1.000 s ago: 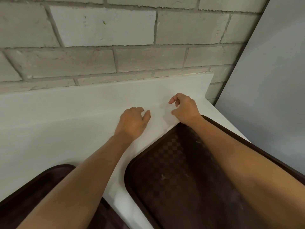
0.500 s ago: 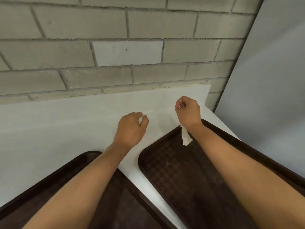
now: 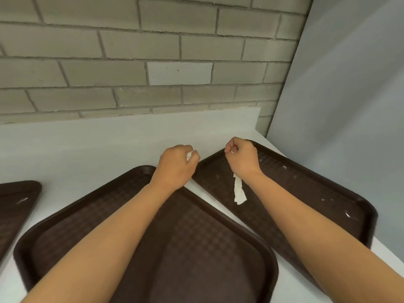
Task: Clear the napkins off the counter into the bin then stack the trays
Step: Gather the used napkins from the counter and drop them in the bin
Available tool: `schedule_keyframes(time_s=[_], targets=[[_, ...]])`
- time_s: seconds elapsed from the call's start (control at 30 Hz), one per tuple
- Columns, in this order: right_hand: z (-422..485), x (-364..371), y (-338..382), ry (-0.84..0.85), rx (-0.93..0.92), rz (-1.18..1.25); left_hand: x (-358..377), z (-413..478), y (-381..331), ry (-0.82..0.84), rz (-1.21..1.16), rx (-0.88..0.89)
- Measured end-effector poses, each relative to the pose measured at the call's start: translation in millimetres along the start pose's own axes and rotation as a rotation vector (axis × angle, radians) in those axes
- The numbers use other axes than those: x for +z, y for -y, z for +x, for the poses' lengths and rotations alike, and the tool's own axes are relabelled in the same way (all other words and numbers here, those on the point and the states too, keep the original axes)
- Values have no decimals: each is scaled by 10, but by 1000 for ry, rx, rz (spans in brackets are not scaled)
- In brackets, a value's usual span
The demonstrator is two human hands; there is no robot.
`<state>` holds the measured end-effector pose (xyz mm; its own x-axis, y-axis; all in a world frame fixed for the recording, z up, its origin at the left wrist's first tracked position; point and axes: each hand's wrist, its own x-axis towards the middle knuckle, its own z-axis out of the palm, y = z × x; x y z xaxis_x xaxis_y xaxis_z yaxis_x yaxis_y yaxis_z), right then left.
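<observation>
A corner of a dark brown left tray (image 3: 15, 206) juts in at the far edge, well left of any fingers, with a pale fleck on its floor. It lies on a white counter (image 3: 87, 154), which runs back to a low white upstand (image 3: 131, 127). Above that stands a wall (image 3: 109, 51) of grey-painted blocks, one block (image 3: 179, 73) whiter than the rest, up beyond the fingertips of both hands.

The mid tray (image 3: 207, 248) lies at an angle under the left forearm, its chequered floor bare and its far corner just under the left wrist. The left hand (image 3: 176, 166) is over that corner and the counter past it. Its fingers (image 3: 185, 148) are curled into a fist round a small white napkin wad (image 3: 189, 155), which peeps out between thumb and forefinger. Whether the fist touches the counter I cannot tell.

A narrow wedge of counter parts the mid tray from the right tray (image 3: 317, 193), and the two fists sit near each other across it. The right hand (image 3: 242, 159) is over the far corner of the right tray, its fingers (image 3: 232, 146) curled tight on a napkin strip (image 3: 239, 191). A scrap shows at the fingertips, and the rest hangs down from the heel of the hand over the tray's near rim. Right of those fingers the tray floor carries scattered white flecks.

Past the tray's right rim the counter ends, and a smooth grey panel (image 3: 349, 95) rises there, meeting the block wall in a corner up and right of the right fist
</observation>
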<state>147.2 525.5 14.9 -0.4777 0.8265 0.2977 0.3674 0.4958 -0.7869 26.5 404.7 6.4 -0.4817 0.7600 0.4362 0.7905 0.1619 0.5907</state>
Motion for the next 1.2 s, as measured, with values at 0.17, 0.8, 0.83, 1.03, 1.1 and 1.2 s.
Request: schedule_keyframes(time_s=[0.17, 0.8, 0.83, 1.03, 1.1, 1.2], targets=[[-492, -248, 121, 10, 1, -26, -147, -426, -229, 9, -15, 4], [-2138, -1289, 283, 127, -64, -12, -466, -2108, -1407, 55, 66, 11], [-2230, -1328, 283, 135, -69, -13, -472, -2224, -1464, 64, 72, 5], [-2760, -1545, 264, 173, -92, -61, -488, -2796, -1690, 85, 63, 46], [-2953, -1614, 257, 187, -106, -76, -484, -2971, -1747, 85, 54, 64], [-3273, -1709, 216, 212, -127, -99, -488, -3236, -1812, 97, 40, 101]])
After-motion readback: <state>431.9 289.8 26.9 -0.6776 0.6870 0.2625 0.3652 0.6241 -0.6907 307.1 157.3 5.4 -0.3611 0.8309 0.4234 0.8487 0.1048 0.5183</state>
